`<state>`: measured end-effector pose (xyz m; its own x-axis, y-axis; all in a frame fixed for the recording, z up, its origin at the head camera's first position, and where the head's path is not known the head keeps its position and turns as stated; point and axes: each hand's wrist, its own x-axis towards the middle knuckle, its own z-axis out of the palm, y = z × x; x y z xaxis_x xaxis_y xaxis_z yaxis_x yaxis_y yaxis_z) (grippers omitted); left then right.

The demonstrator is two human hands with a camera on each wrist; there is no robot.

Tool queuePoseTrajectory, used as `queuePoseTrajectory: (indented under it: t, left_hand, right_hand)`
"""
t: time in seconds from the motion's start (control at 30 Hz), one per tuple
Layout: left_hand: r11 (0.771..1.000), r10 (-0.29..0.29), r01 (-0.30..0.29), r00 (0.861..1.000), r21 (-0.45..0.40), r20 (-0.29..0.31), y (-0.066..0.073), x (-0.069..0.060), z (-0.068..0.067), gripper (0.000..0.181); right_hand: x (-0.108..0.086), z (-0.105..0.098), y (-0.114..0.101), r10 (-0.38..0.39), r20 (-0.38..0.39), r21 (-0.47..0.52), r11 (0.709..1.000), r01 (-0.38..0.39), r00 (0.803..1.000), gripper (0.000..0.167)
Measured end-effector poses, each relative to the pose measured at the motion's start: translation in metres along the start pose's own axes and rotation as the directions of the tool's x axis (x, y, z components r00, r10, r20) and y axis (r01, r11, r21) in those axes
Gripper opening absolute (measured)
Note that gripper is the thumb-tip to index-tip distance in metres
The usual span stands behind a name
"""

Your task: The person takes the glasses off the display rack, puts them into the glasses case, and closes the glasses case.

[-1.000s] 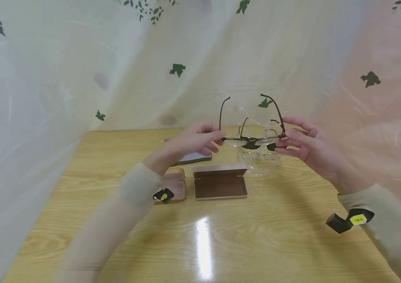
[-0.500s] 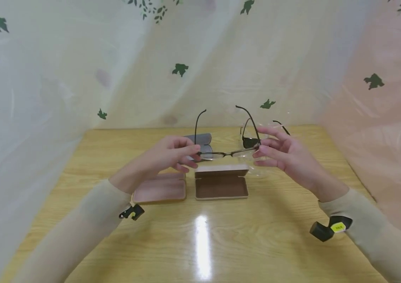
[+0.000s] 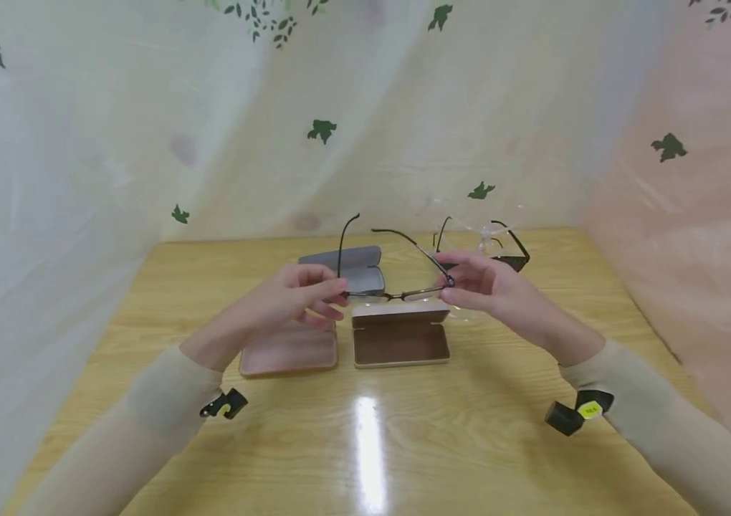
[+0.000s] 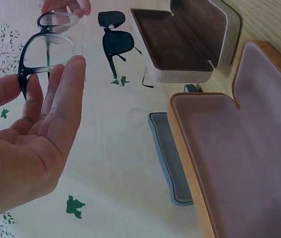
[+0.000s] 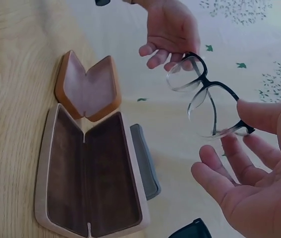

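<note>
Eyeglasses with dark upper rims and clear lower rims are held in the air, temples unfolded and pointing away. My left hand pinches their left hinge corner between thumb and fingers. At the opposite corner, my right hand grips the hinge with thumb and fingertips, as the right wrist view shows. Just below the glasses lies an open glasses case with a brown lining. Left of it rests an open orange-edged case lined in pink, partly hidden by my left hand in the head view.
An open grey-blue case lies behind, left of centre. Dark sunglasses sit on a clear stand at the back right, partly covered by my right hand. A leaf-patterned curtain bounds the wooden table.
Both hands have brought the glasses left, down and nearer, away from the clear stand to above the brown-lined case. The right temple has swung inward a little.
</note>
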<state>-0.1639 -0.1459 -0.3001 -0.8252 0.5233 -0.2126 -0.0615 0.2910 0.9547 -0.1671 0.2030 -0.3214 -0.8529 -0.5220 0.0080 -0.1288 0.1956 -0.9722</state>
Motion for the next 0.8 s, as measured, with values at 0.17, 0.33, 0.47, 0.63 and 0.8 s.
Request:
queuePoseTrajectory:
  t: [0.17, 0.33, 0.47, 0.63, 0.8]
  left_hand:
    - [1.000, -0.016, 0.016, 1.000, -0.005, 0.007, -0.003, 0.000, 0.002, 0.034]
    - [1.000, -0.026, 0.026, 1.000, -0.001, 0.017, -0.003, 0.001, 0.002, 0.038]
    - [0.999, -0.039, 0.039, 0.999, 0.010, 0.015, -0.002, 0.001, 0.002, 0.038]
    - [0.999, -0.042, 0.042, 0.999, 0.016, 0.018, -0.002, 0.003, 0.000, 0.036]
    - [0.999, -0.054, 0.054, 0.998, -0.003, 0.013, 0.000, 0.002, -0.001, 0.030]
  right_hand:
    - [0.000, -0.001, 0.004, -0.001, 0.032, -0.087, 0.996, 0.003, 0.999, 0.055]
    - [0.003, -0.002, 0.008, -0.004, 0.053, -0.093, 0.996, 0.009, 0.999, 0.054]
    - [0.006, 0.000, 0.009, -0.009, 0.088, -0.025, 1.000, 0.011, 0.996, 0.054]
    - [0.008, 0.002, 0.012, -0.007, 0.102, -0.005, 1.000, 0.007, 0.995, 0.052]
    - [0.010, 0.004, 0.013, -0.022, 0.084, -0.126, 0.992, 0.032, 0.996, 0.032]
